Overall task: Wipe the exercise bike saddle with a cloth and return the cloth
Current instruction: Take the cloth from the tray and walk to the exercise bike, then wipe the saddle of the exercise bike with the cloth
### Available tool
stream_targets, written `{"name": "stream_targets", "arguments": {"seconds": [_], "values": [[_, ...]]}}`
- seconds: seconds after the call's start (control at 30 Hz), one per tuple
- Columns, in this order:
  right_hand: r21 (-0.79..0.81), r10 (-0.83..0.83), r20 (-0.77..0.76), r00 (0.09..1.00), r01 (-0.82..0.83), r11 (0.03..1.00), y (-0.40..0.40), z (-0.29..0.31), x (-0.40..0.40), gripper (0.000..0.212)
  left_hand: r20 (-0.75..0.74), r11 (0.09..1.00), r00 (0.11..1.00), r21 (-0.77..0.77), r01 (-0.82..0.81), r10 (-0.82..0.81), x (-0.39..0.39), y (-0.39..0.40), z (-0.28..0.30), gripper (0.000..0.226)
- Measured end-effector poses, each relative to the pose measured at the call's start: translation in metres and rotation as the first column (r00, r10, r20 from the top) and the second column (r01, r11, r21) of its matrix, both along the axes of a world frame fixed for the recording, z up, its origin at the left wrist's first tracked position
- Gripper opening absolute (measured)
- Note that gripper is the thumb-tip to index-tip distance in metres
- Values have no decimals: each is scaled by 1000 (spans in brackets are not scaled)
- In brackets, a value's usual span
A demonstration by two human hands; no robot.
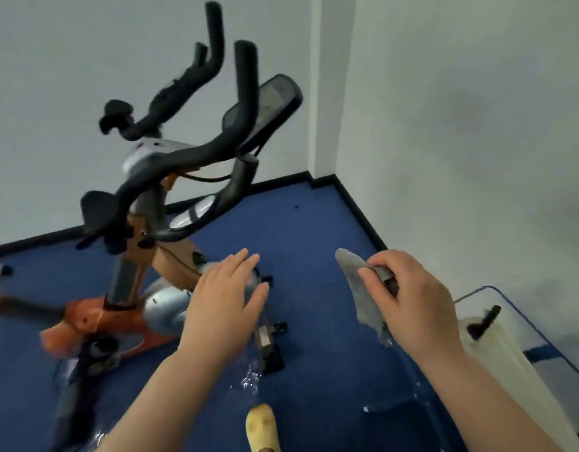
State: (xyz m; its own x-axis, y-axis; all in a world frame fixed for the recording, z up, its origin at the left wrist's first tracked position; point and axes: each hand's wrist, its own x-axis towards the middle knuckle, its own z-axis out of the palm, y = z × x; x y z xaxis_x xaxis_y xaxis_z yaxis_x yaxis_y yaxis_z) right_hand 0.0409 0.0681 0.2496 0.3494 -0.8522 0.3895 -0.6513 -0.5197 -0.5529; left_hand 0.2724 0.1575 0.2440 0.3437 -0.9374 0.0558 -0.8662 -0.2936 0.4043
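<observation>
The exercise bike (pixel 170 256) has an orange frame and black handlebars (pixel 216 145), and it stands to my left on the blue floor. Its black saddle (pixel 97 210) sits atop a grey post, left of and beyond both hands, partly crossed by a handlebar. My right hand (pixel 412 305) pinches a grey cloth (pixel 363 298), which hangs in the air away from the bike. My left hand (pixel 226 301) hovers palm down with fingers spread, holding nothing, over the bike's lower frame. Neither hand touches the saddle.
A console screen (pixel 268 106) is mounted by the handlebars. White walls meet in a corner behind. A glass-topped table (pixel 516 324) with a whitish bundle (pixel 497 360) stands at the lower right. A yellow shoe (pixel 262 429) shows at the bottom. A pedal (pixel 268 344) lies below my left hand.
</observation>
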Motion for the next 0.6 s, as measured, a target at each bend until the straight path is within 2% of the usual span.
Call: {"name": "stream_targets", "arguments": {"seconds": [0.13,0.3,0.43,0.6], "values": [[-1,216,-16,976,-216,976,24,3,75,9,-2,972,973,-32,-233,233,52,70,10,51],[-24,462,-35,886,-463,886,83,11,177,10,-30,867,871,-87,-490,490,108,170,19,51],[-19,606,-39,794,-607,794,142,11,260,10,-23,779,783,-92,-620,621,155,256,22,50],[9,695,-1,719,-695,719,230,7,354,6,-3,681,682,-65,-730,731,216,362,25,51]]}}
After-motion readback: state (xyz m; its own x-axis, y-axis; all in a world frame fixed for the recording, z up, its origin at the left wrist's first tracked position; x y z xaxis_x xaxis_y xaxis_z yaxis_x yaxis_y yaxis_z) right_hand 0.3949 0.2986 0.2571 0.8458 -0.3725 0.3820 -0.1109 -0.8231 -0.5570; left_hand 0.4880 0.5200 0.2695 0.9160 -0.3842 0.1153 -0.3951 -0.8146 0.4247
